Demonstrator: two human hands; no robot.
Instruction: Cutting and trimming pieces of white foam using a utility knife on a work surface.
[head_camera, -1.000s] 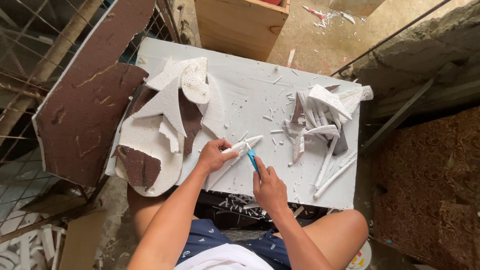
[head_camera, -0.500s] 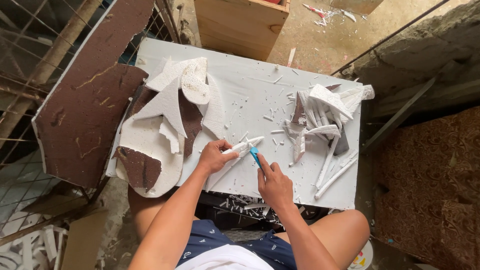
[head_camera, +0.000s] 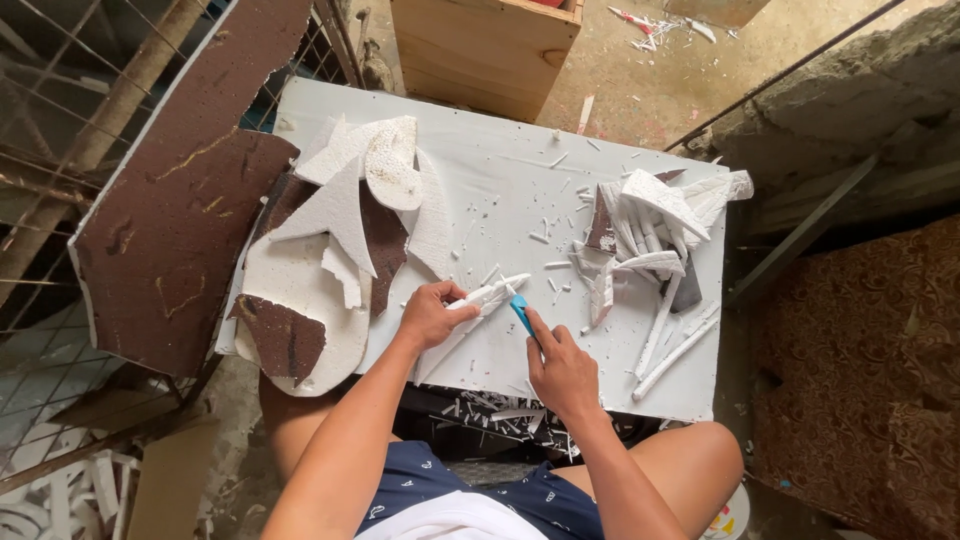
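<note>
Barely any change since the earlier frames: right hand (head_camera: 563, 368) has slid a touch along the strip, left hand (head_camera: 430, 315) sits where it was. Left hand is curled closed around the near end of a white foam strip (head_camera: 492, 294), pinning it on the tabletop (head_camera: 500, 190). Right hand is closed on a blue-handled cutter (head_camera: 521, 313), index finger laid along the handle, tip touching the strip just right of the left fingers. Strip's long axis runs diagonally, from lower left under the left hand up and right toward the tabletop middle; free end points away from the body. Cutter meets it from the right and below, handle angled back toward the right wrist, so the right hand is on the open side of the strip and the left is the nearer one, in contact along its length. Small white chips lie scattered around the contact point and near the front edge. Right of the hands: a pile of cut white sticks and offcuts (head_camera: 650, 250), a few long sticks trailing toward the front right corner. Left of the hands: large white foam sheets with brown backing (head_camera: 330, 240), overlapping, one hanging off the front edge. Further left, a big brown-faced board (head_camera: 170, 220) leans on wire mesh. Wooden box (head_camera: 485, 50) stands beyond the far edge.
</note>
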